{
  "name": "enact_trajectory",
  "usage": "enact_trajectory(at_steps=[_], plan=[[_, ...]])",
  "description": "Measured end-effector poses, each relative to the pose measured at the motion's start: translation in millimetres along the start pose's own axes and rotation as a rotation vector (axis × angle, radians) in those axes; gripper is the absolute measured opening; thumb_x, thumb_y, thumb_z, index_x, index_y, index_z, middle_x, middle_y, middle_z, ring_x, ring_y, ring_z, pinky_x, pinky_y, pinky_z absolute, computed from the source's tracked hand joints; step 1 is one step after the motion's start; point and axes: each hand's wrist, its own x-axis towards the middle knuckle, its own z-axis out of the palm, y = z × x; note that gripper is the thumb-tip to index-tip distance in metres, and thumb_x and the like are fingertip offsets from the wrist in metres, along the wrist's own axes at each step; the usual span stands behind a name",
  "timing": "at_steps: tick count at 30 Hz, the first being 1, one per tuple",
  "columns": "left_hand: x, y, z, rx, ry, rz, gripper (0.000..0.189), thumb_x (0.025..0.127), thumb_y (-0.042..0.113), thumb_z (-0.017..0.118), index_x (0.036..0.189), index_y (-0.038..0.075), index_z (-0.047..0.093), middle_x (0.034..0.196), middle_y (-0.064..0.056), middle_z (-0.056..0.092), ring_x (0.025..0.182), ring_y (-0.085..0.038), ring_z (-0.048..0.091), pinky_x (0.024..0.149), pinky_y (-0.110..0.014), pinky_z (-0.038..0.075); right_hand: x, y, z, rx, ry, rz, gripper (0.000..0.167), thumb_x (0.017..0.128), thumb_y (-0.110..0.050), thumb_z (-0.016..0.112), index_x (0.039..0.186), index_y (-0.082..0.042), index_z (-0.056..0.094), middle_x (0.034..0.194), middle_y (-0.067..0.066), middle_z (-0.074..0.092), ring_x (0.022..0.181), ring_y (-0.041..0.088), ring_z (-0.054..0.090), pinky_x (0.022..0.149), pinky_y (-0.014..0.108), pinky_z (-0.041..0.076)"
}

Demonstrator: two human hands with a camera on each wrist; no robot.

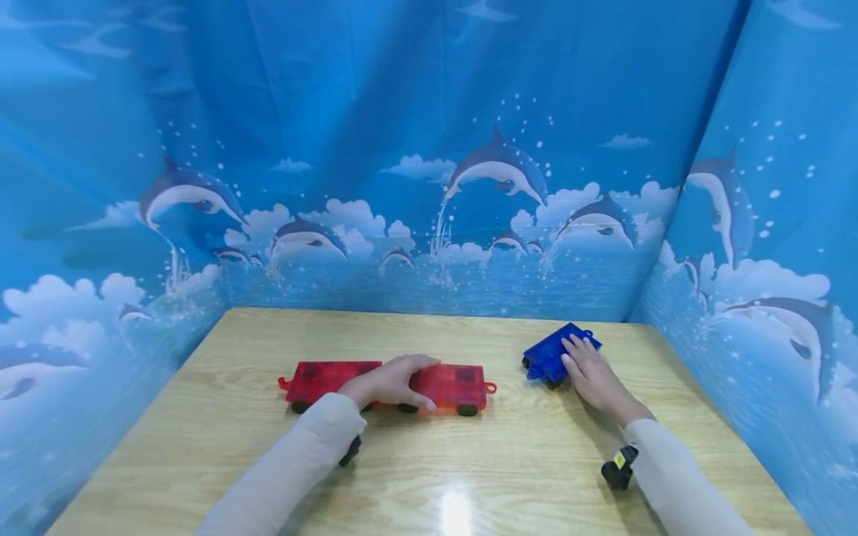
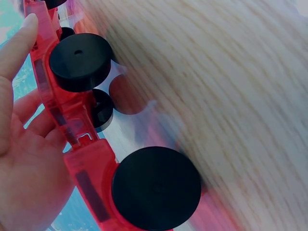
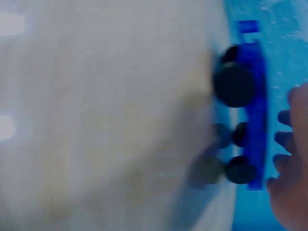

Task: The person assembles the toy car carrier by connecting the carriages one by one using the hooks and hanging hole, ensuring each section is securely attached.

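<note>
Currently | red cars (image 1: 325,378) coupled on the counter (image 1: 523,469) | our left hand (image 1: 394,378) grips the rightmost red car (image 1: 461,383) | right of the red cars: angled blue car (image 1: 548,356), our right hand (image 1: 595,376) loosely spread just above it

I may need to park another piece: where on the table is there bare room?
The table is bare between the two sleeves, between the red cars and blue car, and behind the red cars toward the dolphin curtain. It is crowded around the red cars, with the left hand, and beneath the right hand at the blue car.
</note>
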Motion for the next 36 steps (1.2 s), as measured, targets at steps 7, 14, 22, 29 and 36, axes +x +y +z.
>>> enact_trajectory(at_steps=[7, 14, 22, 29, 36], plan=[[-0.1, -1.1, 0.9, 0.003, -0.003, -0.006, 0.084, 0.077, 0.045, 0.078, 0.147, 0.018, 0.040, 0.149, -0.004, 0.040, 0.135, -0.025, 0.037, 0.109, -0.047, 0.035, 14.9, 1.3, -31.5, 0.080, -0.181, -0.061, 0.065, 0.093, -0.011, 0.060, 0.147, 0.004, 0.028, 0.152, 0.033, 0.017, 0.136, 0.058, 0.005, 0.104, 0.073, 0.013], [-1.6, -0.8, -0.4, -0.002, -0.005, 0.003, 0.084, 0.078, 0.046, 0.077, 0.147, 0.017, 0.039, 0.150, -0.004, 0.039, 0.136, -0.025, 0.035, 0.109, -0.047, 0.035, 33.5, 1.8, -48.6, 0.157, -0.446, -0.004, 0.073, 0.085, -0.003, 0.065, 0.149, -0.003, 0.030, 0.155, 0.029, 0.010, 0.136, 0.058, 0.000, 0.100, 0.073, 0.024], [-4.1, 1.4, -1.3, -0.012, -0.001, 0.009, 0.084, 0.078, 0.046, 0.077, 0.147, 0.016, 0.040, 0.150, -0.004, 0.039, 0.137, -0.025, 0.035, 0.110, -0.047, 0.034, 34.1, 7.6, -39.7, 0.160, -0.489, 0.013, 0.071, 0.088, -0.004, 0.064, 0.150, -0.007, 0.030, 0.157, 0.025, 0.004, 0.137, 0.057, -0.005, 0.102, 0.074, 0.017], [-2.9, -0.2, 0.3, -0.009, -0.004, 0.015, 0.084, 0.079, 0.046, 0.076, 0.148, 0.017, 0.038, 0.151, -0.003, 0.037, 0.138, -0.025, 0.033, 0.110, -0.047, 0.033, 29.1, 6.9, -34.5, 0.121, -0.442, -0.047, 0.068, 0.089, -0.010, 0.066, 0.149, -0.009, 0.034, 0.156, 0.024, 0.010, 0.138, 0.055, -0.001, 0.102, 0.075, 0.012], [-1.4, -1.9, 1.5, -0.007, -0.005, 0.018, 0.083, 0.079, 0.045, 0.076, 0.148, 0.017, 0.038, 0.151, -0.004, 0.037, 0.138, -0.025, 0.033, 0.111, -0.047, 0.032, 23.1, -0.3, -30.9, 0.051, -0.382, -0.128, 0.066, 0.087, -0.014, 0.069, 0.146, -0.005, 0.038, 0.153, 0.027, 0.020, 0.136, 0.057, 0.013, 0.103, 0.072, 0.018]])
